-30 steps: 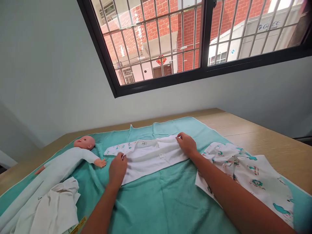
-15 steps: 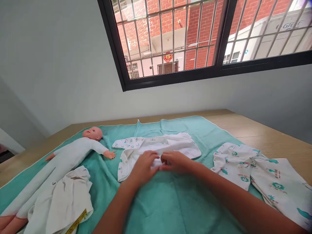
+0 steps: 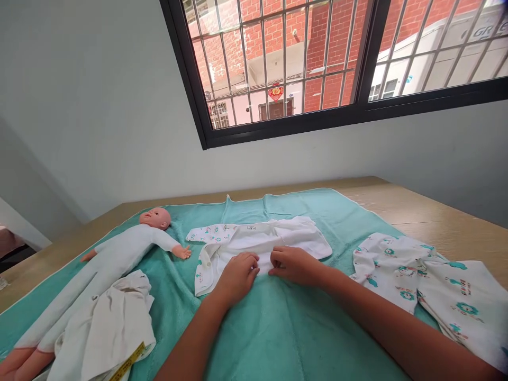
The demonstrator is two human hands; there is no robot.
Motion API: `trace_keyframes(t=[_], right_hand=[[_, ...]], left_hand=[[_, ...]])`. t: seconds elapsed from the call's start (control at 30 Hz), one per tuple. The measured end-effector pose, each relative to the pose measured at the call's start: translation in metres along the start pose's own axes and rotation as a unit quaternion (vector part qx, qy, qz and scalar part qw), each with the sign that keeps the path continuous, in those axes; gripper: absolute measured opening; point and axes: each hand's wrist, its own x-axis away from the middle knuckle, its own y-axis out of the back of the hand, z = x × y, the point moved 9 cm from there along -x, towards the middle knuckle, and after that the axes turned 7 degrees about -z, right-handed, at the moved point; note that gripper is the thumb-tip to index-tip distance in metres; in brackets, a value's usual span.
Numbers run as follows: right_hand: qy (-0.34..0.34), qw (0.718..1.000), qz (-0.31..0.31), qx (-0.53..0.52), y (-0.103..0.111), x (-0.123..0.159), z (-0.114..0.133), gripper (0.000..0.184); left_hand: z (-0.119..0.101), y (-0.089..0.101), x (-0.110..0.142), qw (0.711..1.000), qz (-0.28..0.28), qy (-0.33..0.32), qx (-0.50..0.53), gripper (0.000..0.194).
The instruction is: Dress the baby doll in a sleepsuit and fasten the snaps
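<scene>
A white baby shirt [image 3: 260, 238] with green and red animal prints lies spread in the middle of the teal towel [image 3: 262, 328], one printed sleeve pointing left. My left hand [image 3: 238, 274] rests at the shirt's near edge, its fingers curled together on the cloth. A little to the right, my right hand [image 3: 292, 263] pinches the same edge between thumb and bent fingers. A gap with a strip of white cloth shows between the two hands. The fingertips of both partly hide the fabric under them.
A doll [image 3: 123, 254] in a white bodysuit lies on the left. Crumpled white cloth [image 3: 115, 323] and a yellow measuring tape [image 3: 127, 362] are near its legs. Printed baby clothes [image 3: 428, 280] lie at the right. Behind the wooden table [image 3: 428, 206] is a wall with a barred window [image 3: 278, 63].
My hands were close together at the shirt's near edge and have moved apart, the right one shifting rightward. The view has turned slightly left. The doll and other clothes stay put.
</scene>
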Motion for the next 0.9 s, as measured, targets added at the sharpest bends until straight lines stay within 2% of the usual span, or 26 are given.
trace_keyframes(t=[0.13,0.27,0.37,0.53,0.67,0.8,0.9], right_hand=[[-0.003,1.0,-0.018,-0.015,0.002,0.0,0.001,0.021],[-0.01,1.0,-0.029,0.0,-0.007,-0.002,0.004,0.015],[-0.002,0.999,-0.027,0.029,-0.013,-0.003,0.01,0.011],[-0.012,0.999,-0.043,0.021,-0.009,-0.001,0.013,0.01],[-0.023,0.998,-0.051,-0.002,-0.008,-0.001,0.011,0.019],[-0.039,0.998,-0.052,-0.005,-0.01,-0.001,0.009,0.016],[-0.058,0.997,-0.053,-0.006,-0.012,0.0,0.007,0.012]], left_hand=[[0.001,-0.006,0.001,1.0,0.007,0.003,0.021,0.009],[0.002,-0.01,0.001,1.0,0.007,0.013,0.002,0.017],[-0.002,-0.011,-0.001,0.999,0.005,0.006,-0.044,0.018],[-0.016,-0.013,-0.005,0.991,0.018,-0.026,-0.133,0.038],[-0.022,-0.012,-0.004,0.979,0.032,-0.04,-0.196,0.048],[-0.024,-0.008,-0.003,0.968,0.028,-0.044,-0.247,0.047],[-0.015,-0.003,-0.005,0.965,0.015,-0.005,-0.264,0.038]])
